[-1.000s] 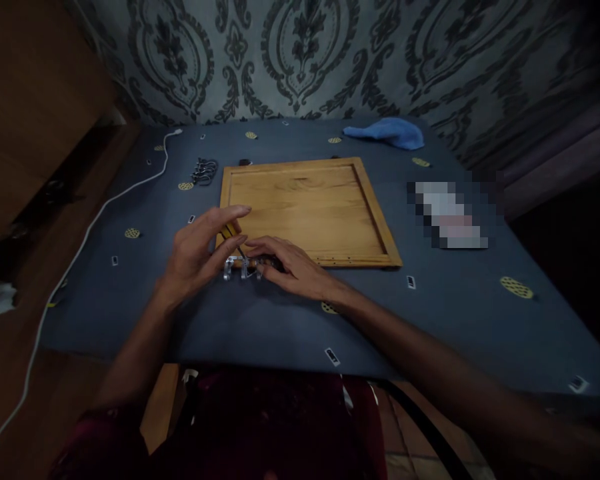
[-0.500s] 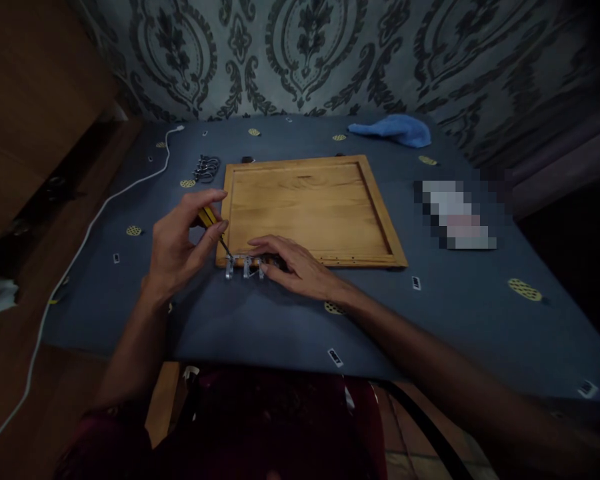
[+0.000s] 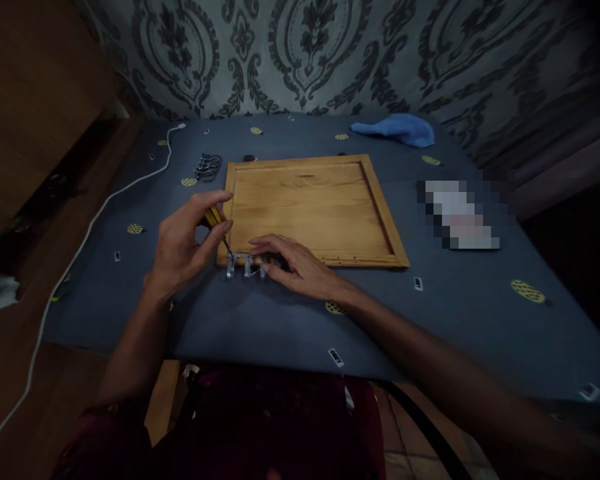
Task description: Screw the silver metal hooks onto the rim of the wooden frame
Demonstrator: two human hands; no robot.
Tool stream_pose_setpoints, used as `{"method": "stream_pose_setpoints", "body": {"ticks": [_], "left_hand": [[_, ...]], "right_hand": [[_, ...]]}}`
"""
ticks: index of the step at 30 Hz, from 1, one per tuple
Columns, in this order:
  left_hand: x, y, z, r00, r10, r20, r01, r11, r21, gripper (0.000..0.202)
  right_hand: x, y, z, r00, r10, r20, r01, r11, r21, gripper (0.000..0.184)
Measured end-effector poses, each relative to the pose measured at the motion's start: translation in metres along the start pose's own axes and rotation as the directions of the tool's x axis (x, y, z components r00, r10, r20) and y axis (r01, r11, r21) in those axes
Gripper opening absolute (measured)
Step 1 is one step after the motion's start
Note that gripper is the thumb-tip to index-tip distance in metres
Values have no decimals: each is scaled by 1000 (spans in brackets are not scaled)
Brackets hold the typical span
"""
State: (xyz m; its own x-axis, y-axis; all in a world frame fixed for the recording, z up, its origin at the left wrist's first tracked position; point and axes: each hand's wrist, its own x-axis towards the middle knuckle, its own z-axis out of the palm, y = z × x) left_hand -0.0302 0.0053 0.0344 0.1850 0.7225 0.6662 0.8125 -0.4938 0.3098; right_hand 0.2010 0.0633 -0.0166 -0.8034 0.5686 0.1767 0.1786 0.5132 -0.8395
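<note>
My left hand point(image 3: 183, 243) is closed round the yellow handle of a screwdriver point(image 3: 213, 217), its dark shaft slanting down to the right. The tip meets the left end of a silver metal hook rail point(image 3: 249, 267), which lies along the near edge of a framed wooden board point(image 3: 305, 207). Several hooks hang over that edge toward me. My right hand point(image 3: 300, 268) rests on the rail's right part with thumb and fingers pressed about it, hiding that stretch. Small dark holes show in the frame to the right of this hand.
Another dark hook rail point(image 3: 209, 167) lies beyond the board's left corner. A blue cloth point(image 3: 400, 129) is at the back, a pixelated object point(image 3: 457, 215) at the right. A white cable point(image 3: 105, 200) runs down the left of the cloth-covered table point(image 3: 260, 327).
My left hand and the screwdriver have shifted very slightly to the right, with the tip still at the rail's left end. My right hand keeps its place on the rail.
</note>
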Motion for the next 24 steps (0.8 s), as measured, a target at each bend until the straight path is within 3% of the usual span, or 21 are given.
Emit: {"method": "stream_pose_setpoints", "body": {"ticks": [6, 13, 19, 24], "left_hand": [[1, -1, 1, 999, 48, 2, -48, 998, -50, 35], [2, 0, 1, 999, -5, 38, 9, 995, -100, 36], [4, 0, 0, 999, 18, 39, -14, 995, -94, 36], [3, -1, 2, 995, -27, -98, 11, 986, -165, 34]], "right_hand": [[0, 1, 0, 1000, -2, 2, 2, 1000, 2, 41], [1, 3, 1, 1000, -25, -10, 25, 1000, -9, 41], [1, 2, 1, 1000, -17, -8, 17, 1000, -17, 41], [0, 2, 0, 1000, -12, -9, 12, 1000, -16, 44]]}}
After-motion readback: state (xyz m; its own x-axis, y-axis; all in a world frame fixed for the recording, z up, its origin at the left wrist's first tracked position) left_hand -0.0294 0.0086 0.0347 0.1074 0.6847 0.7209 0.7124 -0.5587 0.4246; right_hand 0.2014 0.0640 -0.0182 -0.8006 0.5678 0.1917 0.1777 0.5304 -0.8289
